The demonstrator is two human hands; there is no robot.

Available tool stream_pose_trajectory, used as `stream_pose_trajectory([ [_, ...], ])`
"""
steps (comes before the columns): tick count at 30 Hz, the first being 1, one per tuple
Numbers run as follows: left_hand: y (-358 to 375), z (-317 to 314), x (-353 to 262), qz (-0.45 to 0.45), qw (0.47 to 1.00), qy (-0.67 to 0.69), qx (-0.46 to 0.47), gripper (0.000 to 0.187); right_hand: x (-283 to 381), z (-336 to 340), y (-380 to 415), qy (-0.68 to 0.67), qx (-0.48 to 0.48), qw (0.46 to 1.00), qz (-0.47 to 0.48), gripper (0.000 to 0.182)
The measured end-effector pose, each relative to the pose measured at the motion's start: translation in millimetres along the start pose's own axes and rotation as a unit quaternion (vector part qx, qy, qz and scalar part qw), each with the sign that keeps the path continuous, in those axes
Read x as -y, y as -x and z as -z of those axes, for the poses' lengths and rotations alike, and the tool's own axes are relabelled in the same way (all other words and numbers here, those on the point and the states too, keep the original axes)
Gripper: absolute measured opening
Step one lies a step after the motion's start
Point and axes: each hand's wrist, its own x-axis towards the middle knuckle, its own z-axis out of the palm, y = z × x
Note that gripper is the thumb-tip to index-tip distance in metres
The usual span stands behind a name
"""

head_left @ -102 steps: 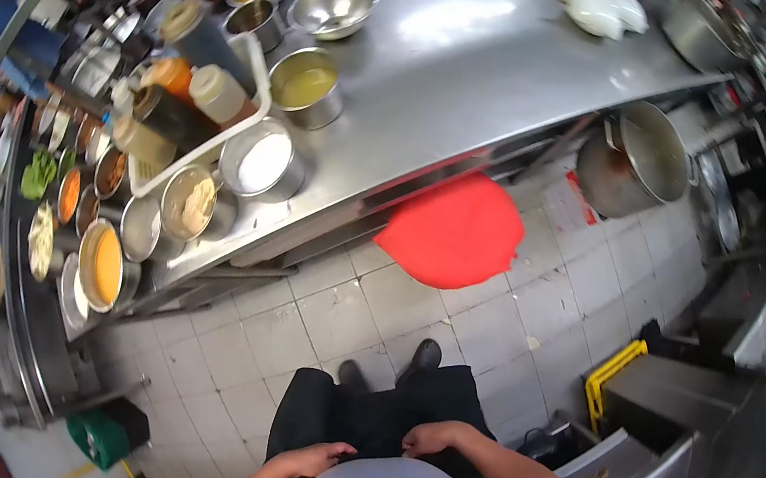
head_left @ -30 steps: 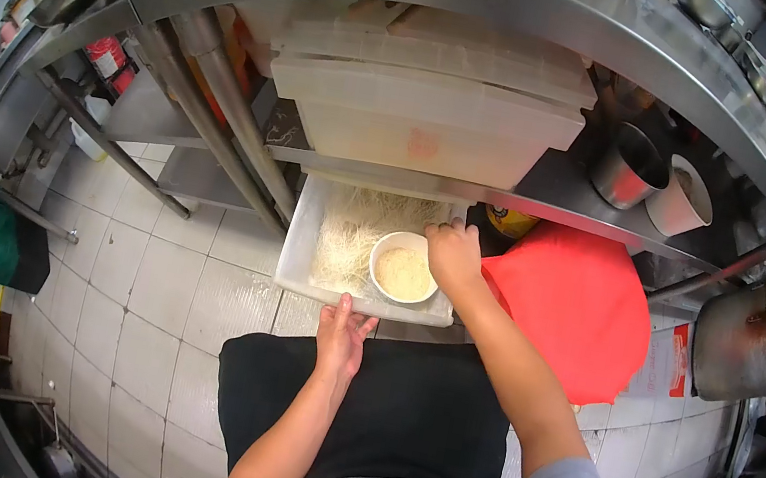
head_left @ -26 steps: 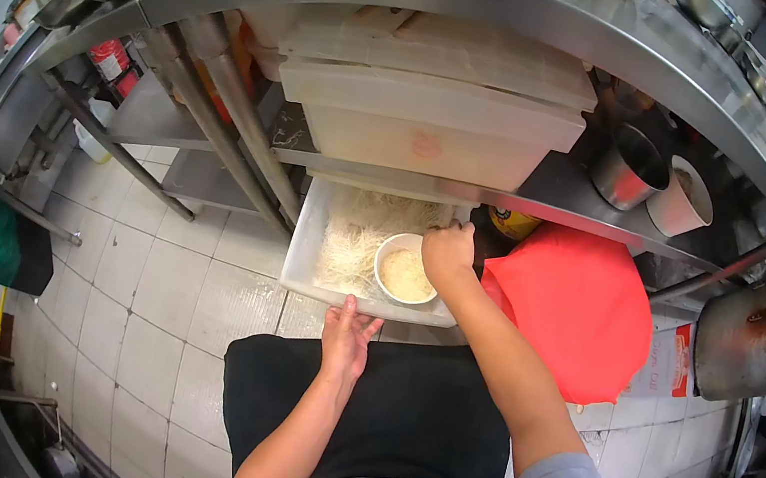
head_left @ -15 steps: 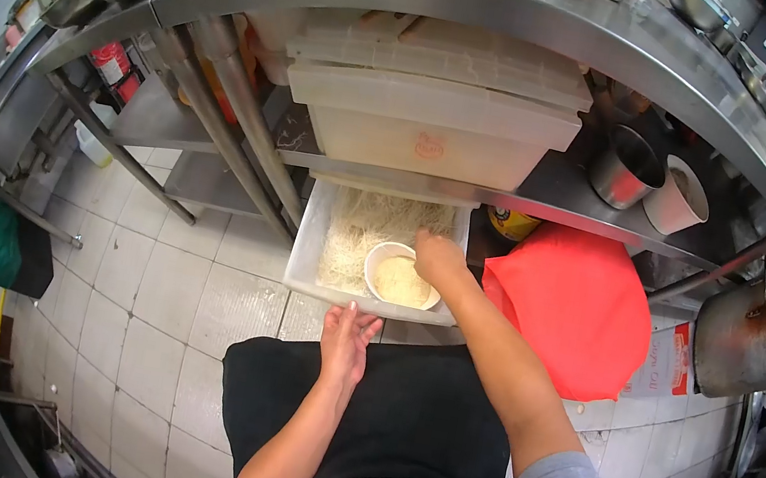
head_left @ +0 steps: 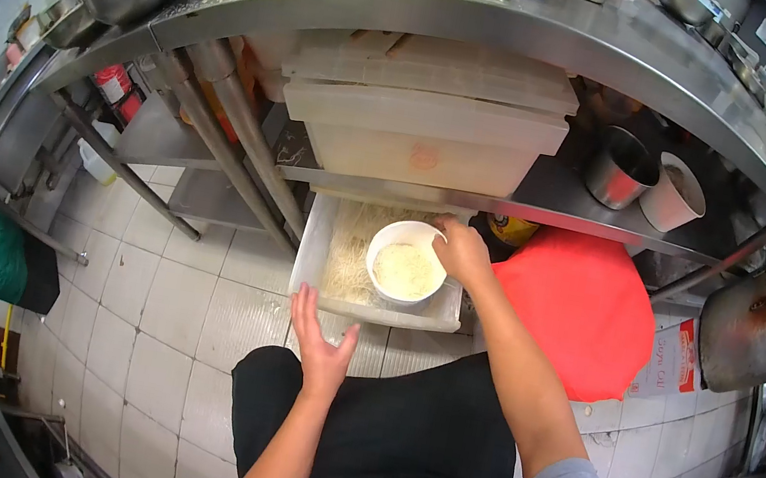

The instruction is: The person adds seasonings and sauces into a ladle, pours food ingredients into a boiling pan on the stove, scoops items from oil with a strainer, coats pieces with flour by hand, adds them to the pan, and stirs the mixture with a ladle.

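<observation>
My right hand grips the right rim of a round white tub. Pale, fine-grained food that looks like uncooked rice fills the tub's lower part. Beneath and around the tub is a whitish plastic bin, its bottom covered with more pale grains. The bin sits low, partly under the shelf. My left hand is open, thumb and fingers apart, with its fingertips right at the bin's front left corner.
Large lidded plastic boxes stand on the shelf above the bin. A red cover lies close to my right forearm. Further right stand a metal pot, a white bucket and a big stockpot. A steel counter overhangs all this.
My right hand has taken hold of the tub's rim, and the tub looks larger and higher over the bin. My left hand has shifted left and spread its fingers.
</observation>
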Motion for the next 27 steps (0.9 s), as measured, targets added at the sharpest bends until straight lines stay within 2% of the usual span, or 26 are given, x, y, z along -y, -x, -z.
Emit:
stream_pose_trajectory([
  [1, -4, 1, -2, -0.002, 1.0, 0.0, 0.0, 0.08, -6, 1, -2, -0.001, -0.002, 1.0, 0.0, 0.027],
  [3, -14, 3, -2, -0.083, 0.988, -0.078, 0.103, 0.083, 2, 20, -4, -0.04, -0.002, 0.998, 0.047, 0.028],
  [6, -29, 1, 9, -0.105, 0.969, -0.158, 0.158, 0.087, 18, 58, 3, -0.053, 0.006, 0.998, 0.038, 0.026],
  [9, -40, -3, 14, -0.145, 0.953, -0.174, 0.201, 0.086, 23, 92, 11, -0.055, 0.013, 0.998, 0.022, 0.026],
  [11, -46, -6, 13, -0.153, 0.952, -0.161, 0.211, 0.083, 22, 108, 16, -0.04, 0.013, 0.997, 0.06, 0.024],
  [15, -60, -8, 11, -0.168, 0.946, -0.162, 0.226, 0.088, 0, 103, 15, -0.001, 0.05, 0.995, 0.085, 0.024],
  [18, -70, -9, 6, -0.161, 0.942, -0.144, 0.258, 0.093, -4, 112, 26, -0.005, 0.072, 0.996, 0.051, 0.025],
  [23, -78, -9, 3, -0.13, 0.938, -0.152, 0.283, 0.1, -13, 151, 37, -0.041, 0.05, 0.998, 0.001, 0.026],
  [25, -77, -10, 6, -0.133, 0.936, -0.156, 0.285, 0.1, -24, 177, 39, -0.109, 0.004, 0.994, -0.026, 0.028],
  [27, -77, -12, 6, -0.137, 0.934, -0.16, 0.287, 0.1, -33, 208, 36, -0.106, -0.04, 0.992, -0.056, 0.029],
])
